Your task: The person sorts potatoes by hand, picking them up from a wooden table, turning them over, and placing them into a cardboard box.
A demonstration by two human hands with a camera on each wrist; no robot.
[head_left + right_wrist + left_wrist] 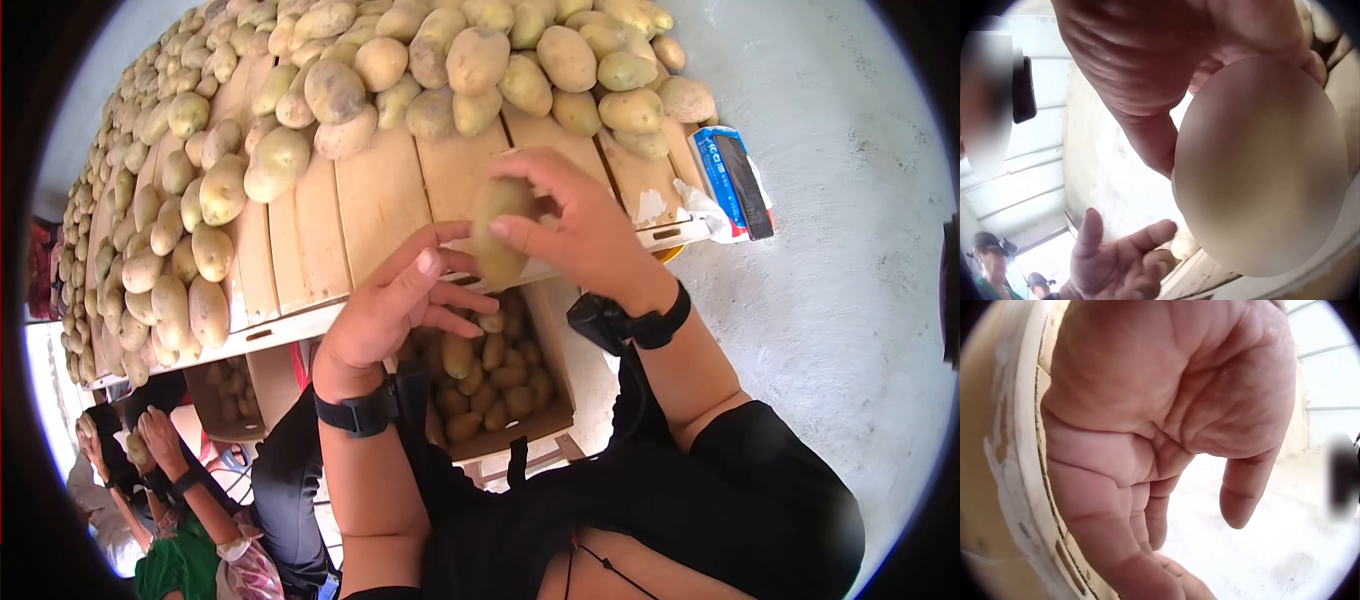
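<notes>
My right hand [575, 220] grips a potato [497, 240], thumb on the near side and fingers round the far side, over the table's front edge. In the right wrist view the same potato [1260, 169] is large and blurred. Just left of it, my left hand [390, 305] has its fingers spread and loosely bent, palm toward the potato. The left wrist view shows that palm [1147, 394] holding nothing. Below both hands stands a cardboard box [572, 405] with many potatoes inside, partly hidden by the left hand and forearm.
A slatted wooden table [370, 200] bears a large spread of potatoes [480, 60] at its back and left. At its right corner lies a blue box [718, 165] against a pale wall [840, 250]. Another person's hands [160, 440] are at lower left, near a second box [240, 428].
</notes>
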